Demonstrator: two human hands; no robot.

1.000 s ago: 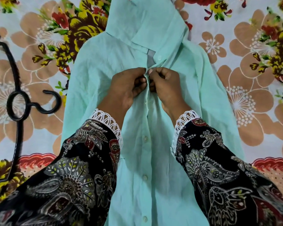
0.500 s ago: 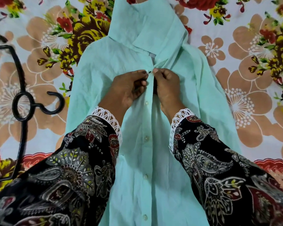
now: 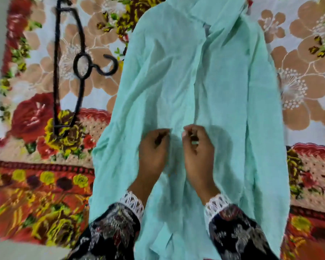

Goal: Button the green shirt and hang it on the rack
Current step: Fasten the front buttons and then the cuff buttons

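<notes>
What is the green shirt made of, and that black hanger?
The green shirt looks like thin, matte woven cloth, maybe cotton: it wrinkles and folds softly. The black hanger looks like thin, stiff metal or plastic bent into loops and a hook; the picture is too blurry to tell which.

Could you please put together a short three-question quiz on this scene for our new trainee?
1. True or false: the black hanger lies on the green shirt.
2. On which side of the shirt does the hanger lie: A) the person's left, B) the person's right?
3. What covers the surface under the shirt?

Key:
1. False; it lies beside the shirt.
2. A.
3. A floral bedsheet. The left hand and right hand rest on the shirt front, fingers curled.
</notes>
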